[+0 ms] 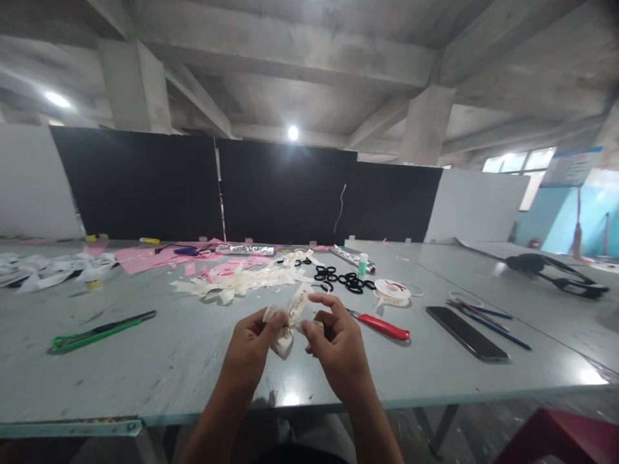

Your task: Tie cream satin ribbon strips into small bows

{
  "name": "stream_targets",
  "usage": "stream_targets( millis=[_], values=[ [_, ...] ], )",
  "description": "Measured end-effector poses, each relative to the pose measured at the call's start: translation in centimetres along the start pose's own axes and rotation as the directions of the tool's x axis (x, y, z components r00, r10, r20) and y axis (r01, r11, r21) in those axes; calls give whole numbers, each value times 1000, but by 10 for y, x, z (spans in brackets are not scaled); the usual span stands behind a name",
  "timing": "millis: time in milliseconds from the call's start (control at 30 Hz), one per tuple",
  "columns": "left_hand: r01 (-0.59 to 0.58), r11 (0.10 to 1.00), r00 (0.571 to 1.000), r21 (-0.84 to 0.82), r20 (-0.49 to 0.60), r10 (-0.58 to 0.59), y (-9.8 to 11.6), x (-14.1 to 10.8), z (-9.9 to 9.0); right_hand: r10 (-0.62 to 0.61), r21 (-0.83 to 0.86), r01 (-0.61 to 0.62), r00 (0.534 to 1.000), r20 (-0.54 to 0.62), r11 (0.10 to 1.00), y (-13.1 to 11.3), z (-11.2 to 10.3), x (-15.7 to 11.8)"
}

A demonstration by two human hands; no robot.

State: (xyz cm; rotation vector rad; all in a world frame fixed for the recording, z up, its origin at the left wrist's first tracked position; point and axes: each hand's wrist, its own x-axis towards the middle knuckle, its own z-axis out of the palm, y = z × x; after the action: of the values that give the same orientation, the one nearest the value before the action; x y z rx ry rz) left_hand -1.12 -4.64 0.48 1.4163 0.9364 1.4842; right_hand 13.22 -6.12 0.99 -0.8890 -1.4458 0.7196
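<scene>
Between both hands, above the near part of the table, is a cream ribbon bow [284,343] with printed lettering on one upper tail. My left hand [252,341] pinches its left side between thumb and fingers. On the other side, my right hand [336,338] grips the right part with thumb and curled fingers, the index finger raised near the upper tail. To the right of that hand lies a red-handled tool [384,327], its tip partly hidden by the fingers. Beyond the hands are several black hair ties [354,281] and a spool of cream ribbon [393,291].
A green utility knife [101,332] lies at left. Cut cream ribbon pieces [242,283] and pink sheets [149,256] spread behind. At right are a phone [467,333], some pens [491,322] and a black strapped object [556,274]. A glue stick [362,265] stands upright. Dark panels [285,193] line the back.
</scene>
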Motion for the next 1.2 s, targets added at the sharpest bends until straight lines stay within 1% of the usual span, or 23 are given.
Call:
stream_targets(
  millis=[33, 100, 167, 200, 233, 300, 333, 367, 433, 467, 533, 600, 667, 767, 800, 833, 867, 900, 967, 1033, 1133, 1167, 1200],
  values=[
    [-8, 1000, 1000, 22, -6, 8, -2, 4, -2, -6, -14, 6, 1000, -12, 1000, 0, -3, 3],
    [-31, 995, 999, 97, 33, 27, -4, 17, -7, -60, -98, 51, 994, -96, 994, -4, -11, 16],
    [-52, 980, 986, 194, 165, 20, -3, 35, -12, -161, -248, 105, 962, -220, 963, -11, -22, 38],
    [-55, 968, 971, 245, 239, -5, -3, 45, -14, -218, -298, 141, 946, -240, 944, -14, -27, 52],
    [-59, 955, 951, 290, 307, -35, -4, 56, -15, -259, -323, 181, 941, -219, 929, -16, -30, 68],
    [-76, 924, 883, 375, 456, -113, -10, 80, -13, -297, -333, 242, 947, -124, 911, -13, -32, 100],
    [-113, 900, 830, 420, 538, -147, -16, 91, -10, -297, -345, 259, 953, -63, 902, -7, -30, 116],
    [-159, 871, 780, 466, 600, -179, -25, 102, -6, -285, -363, 264, 959, -2, 893, 3, -27, 130],
    [-265, 782, 694, 564, 675, -252, -45, 122, 3, -245, -431, 249, 967, 66, 867, 30, -20, 151],
    [-317, 733, 666, 602, 691, -280, -56, 129, 8, -227, -473, 241, 970, 86, 848, 46, -18, 158],
    [-405, 663, 634, 629, 716, -292, -76, 141, 15, -166, -570, 196, 980, 105, 798, 79, -17, 165],
    [-419, 661, 668, 622, 705, -239, -88, 147, 16, -85, -667, 146, 989, 123, 730, 107, -23, 165],
    [-402, 682, 729, 611, 664, -165, -91, 150, 11, -21, -700, 96, 993, 115, 708, 125, -31, 163],
    [-389, 692, 824, 609, 565, -34, -86, 153, -6, 8, -676, 38, 998, 65, 736, 132, -39, 161],
    [-378, 690, 847, 617, 531, -11, -84, 154, -13, 8, -667, 36, 998, 63, 745, 131, -39, 160],
    [-363, 692, 853, 624, 521, -22, -81, 154, -19, 8, -660, 46, 997, 79, 750, 129, -39, 160],
    [-347, 696, 837, 629, 543, -73, -80, 155, -24, 13, -657, 65, 993, 114, 751, 127, -38, 160],
    [-326, 701, 804, 634, 577, -147, -79, 155, -27, 24, -658, 89, 987, 161, 748, 126, -37, 160],
    [-286, 710, 710, 644, 640, -294, -80, 154, -30, 58, -659, 132, 964, 258, 741, 125, -34, 158],
    [-272, 716, 646, 643, 674, -359, -81, 152, -28, 103, -656, 146, 940, 326, 740, 125, -31, 156],
    [-325, 722, 613, 611, 717, -331, -82, 148, -23, 137, -652, 164, 913, 385, 740, 127, -29, 153],
    [-342, 720, 621, 604, 720, -310, -82, 148, -22, 124, -649, 180, 910, 395, 739, 126, -28, 153],
    [-343, 721, 647, 602, 708, -283, -82, 148, -21, 100, -639, 199, 911, 400, 743, 125, -28, 152]
  ],
)
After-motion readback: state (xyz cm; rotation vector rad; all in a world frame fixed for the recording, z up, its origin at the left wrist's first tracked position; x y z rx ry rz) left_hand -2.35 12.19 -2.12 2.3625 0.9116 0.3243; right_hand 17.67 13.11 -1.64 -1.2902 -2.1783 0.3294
